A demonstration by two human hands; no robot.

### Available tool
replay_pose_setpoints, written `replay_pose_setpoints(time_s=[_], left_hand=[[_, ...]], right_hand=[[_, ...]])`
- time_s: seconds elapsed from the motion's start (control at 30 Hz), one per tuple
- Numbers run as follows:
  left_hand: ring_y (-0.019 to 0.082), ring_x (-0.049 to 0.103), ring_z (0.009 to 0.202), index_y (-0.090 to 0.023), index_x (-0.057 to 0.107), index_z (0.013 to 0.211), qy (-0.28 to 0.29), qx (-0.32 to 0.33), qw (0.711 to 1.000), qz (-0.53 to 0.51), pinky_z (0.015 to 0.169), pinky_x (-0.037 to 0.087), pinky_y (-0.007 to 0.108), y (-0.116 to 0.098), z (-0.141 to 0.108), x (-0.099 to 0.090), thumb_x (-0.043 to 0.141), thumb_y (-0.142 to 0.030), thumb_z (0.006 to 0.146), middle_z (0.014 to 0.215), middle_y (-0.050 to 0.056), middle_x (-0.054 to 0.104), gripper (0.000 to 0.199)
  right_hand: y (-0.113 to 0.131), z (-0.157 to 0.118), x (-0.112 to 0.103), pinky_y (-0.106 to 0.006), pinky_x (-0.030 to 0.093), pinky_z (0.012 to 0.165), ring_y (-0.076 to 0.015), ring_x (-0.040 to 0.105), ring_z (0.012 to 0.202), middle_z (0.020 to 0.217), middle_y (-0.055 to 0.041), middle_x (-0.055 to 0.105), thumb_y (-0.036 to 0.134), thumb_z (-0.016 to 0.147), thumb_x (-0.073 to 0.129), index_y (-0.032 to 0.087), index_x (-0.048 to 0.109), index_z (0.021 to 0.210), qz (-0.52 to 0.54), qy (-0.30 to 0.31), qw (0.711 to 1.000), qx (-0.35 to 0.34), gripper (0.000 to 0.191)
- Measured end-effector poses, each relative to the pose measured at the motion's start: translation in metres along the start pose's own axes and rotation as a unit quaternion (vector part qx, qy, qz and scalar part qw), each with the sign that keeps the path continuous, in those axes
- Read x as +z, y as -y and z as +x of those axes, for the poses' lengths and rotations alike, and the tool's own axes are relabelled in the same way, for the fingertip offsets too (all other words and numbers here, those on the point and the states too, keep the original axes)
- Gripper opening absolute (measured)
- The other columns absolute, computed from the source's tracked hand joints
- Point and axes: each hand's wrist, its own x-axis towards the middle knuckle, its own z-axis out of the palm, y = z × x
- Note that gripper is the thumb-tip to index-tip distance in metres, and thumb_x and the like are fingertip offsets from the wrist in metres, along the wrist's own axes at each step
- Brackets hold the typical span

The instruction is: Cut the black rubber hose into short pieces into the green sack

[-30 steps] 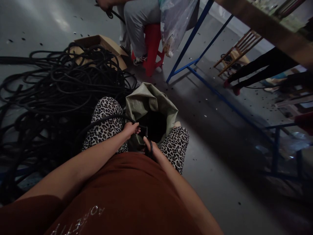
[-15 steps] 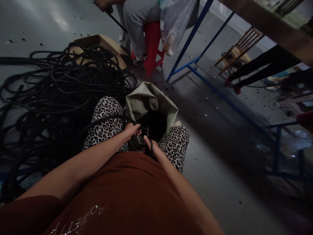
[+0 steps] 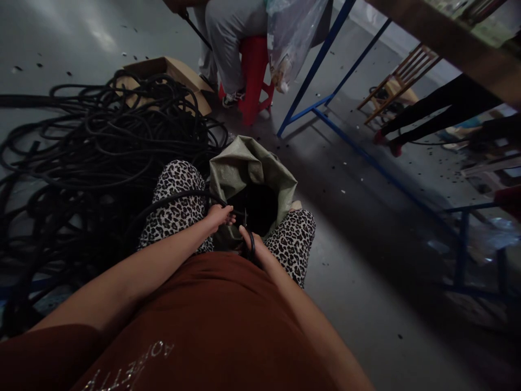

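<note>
My left hand is closed around a black rubber cord, which crosses my left knee from the pile on that side. The cord's end passes my fingers above the opening of a green woven sack between my knees. In my right hand is a pair of scissors with dark looped handles. Its narrow blades point away from me, close to the cord end. Whether they touch the cord I cannot tell. The sack's inside is too dark to make out.
A big tangle of black cord lies at the left, partly over a cardboard box. Ahead, another person sits on a red stool beside a hanging plastic bag. A blue-framed table stands to the right; dark scraps dot the floor.
The seated person's hand at the top has shifted a little to the right with the dark cord. My own hands and the sack stay almost the same.
</note>
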Motion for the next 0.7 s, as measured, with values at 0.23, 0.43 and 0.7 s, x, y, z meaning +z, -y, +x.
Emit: replay_pose_setpoints(time_s=[0.23,0.43,0.7], left_hand=[[0.013,0.06,0.047,-0.014,0.048,0.08,0.015,-0.017,1.0,0.002,0.046,0.046,0.023,0.0003,0.0001,-0.0003,0.056,-0.024,0.08,0.059,0.006,0.063,0.014],[0.012,0.06,0.047,-0.013,0.048,0.079,0.013,-0.014,1.0,-0.01,0.047,0.046,0.022,0.0014,-0.0019,0.0008,0.058,-0.026,0.08,0.061,0.005,0.062,0.016],[0.008,0.059,0.049,-0.014,0.05,0.087,-0.029,0.077,0.995,-0.047,0.048,0.048,0.02,0.0043,-0.0001,-0.0021,0.057,-0.024,0.082,0.068,0.0,0.059,0.014]], right_hand=[[-0.0003,-0.0008,0.0028,-0.02,0.043,0.04,-0.0128,0.056,0.042,0.054,-0.0036,0.059,0.06,0.085,0.045,0.011,0.059,0.086,0.017,-0.02,1.0,0.01,0.05],[0.0008,-0.0031,0.0035,-0.019,0.042,0.033,-0.0101,0.05,0.033,0.046,0.0007,0.052,0.056,0.084,0.049,0.012,0.055,0.079,0.016,-0.05,0.999,0.013,0.045],[0.0009,-0.0017,0.0022,-0.019,0.039,0.029,-0.0106,0.048,0.029,0.044,0.0012,0.05,0.057,0.085,0.047,0.013,0.052,0.075,0.011,-0.074,0.997,0.028,0.045]])
